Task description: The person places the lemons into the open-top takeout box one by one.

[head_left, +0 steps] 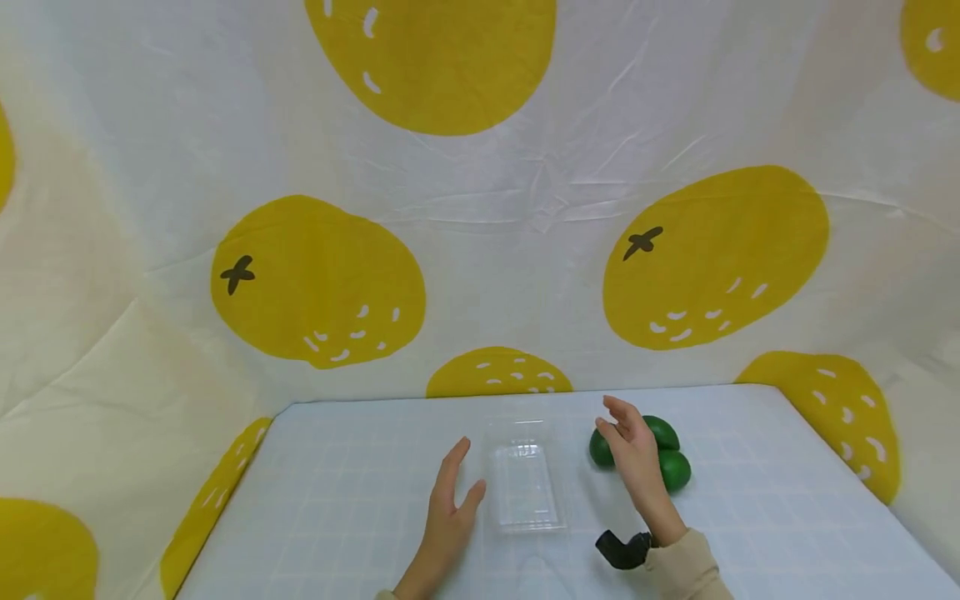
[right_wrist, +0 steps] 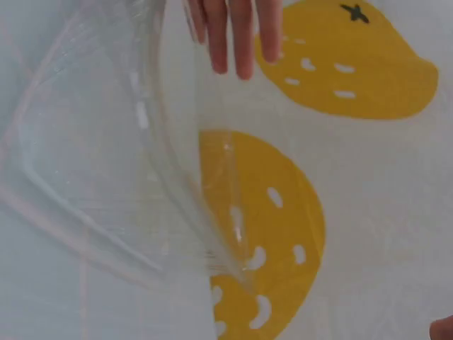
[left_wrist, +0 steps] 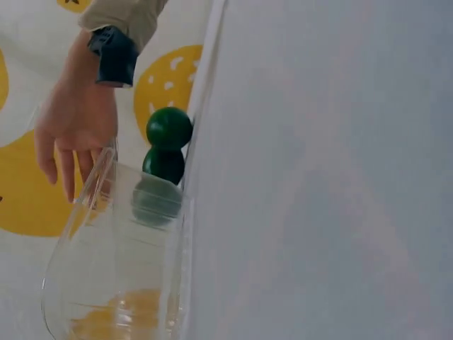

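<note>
A clear plastic container rests on the table between my two hands. My left hand hovers at its left side, thumb spread away from the fingers, holding nothing. On the other side my right hand is raised with relaxed, slightly bent fingers and nothing in them. Three dark green round objects, perhaps fruit, sit together just beyond and beside the right hand; one green ball shows most clearly. In the left wrist view the green balls appear apart from the right hand, one partly behind the clear container.
A white table with a faint check pattern lies under everything. Behind it hangs a pale cloth printed with large yellow fruit. The right wrist carries a black camera mount.
</note>
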{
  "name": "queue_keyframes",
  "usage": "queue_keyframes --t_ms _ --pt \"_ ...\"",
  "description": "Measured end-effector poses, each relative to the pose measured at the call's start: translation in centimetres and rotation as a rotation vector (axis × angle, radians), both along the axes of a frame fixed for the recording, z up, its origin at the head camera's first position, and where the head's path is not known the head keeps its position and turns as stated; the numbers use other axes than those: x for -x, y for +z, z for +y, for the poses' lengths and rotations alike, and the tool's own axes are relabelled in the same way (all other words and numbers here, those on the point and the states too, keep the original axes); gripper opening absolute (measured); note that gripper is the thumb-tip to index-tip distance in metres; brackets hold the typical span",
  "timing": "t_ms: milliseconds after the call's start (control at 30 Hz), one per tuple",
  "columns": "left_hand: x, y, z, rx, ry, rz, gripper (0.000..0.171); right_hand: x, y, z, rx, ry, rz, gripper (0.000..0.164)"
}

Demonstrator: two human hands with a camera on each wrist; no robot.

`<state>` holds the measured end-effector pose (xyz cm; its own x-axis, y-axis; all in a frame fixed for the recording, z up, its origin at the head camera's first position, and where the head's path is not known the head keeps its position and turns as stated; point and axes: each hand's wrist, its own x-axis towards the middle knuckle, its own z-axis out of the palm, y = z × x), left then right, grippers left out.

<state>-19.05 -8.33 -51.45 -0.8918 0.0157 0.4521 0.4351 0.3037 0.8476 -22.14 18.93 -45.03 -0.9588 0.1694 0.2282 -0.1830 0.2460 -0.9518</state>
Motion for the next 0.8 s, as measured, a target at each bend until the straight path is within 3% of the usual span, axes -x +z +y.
queue_keyframes --t_ms 133,367,500,800 --pt "1.1 -0.4 -0.5 0.109 -0.029 0.187 0.06 0.6 -1.7 0.1 0.017 -0.076 0.015 0.045" --pt "2.2 -1.8 -0.9 0.319 -0.079 0.38 0.061 1.0 -4.0 -0.3 -0.017 -0.128 -0.003 0.046" --pt "2.4 -2.6 -1.0 0.431 -0.074 0.403 0.064 1.2 -5.1 -0.5 -0.082 -0.13 0.011 0.047" --pt "2.4 -3.0 -1.1 0.501 -0.087 0.355 0.064 1.6 -7.3 -0.7 -0.192 -0.117 0.071 0.047"
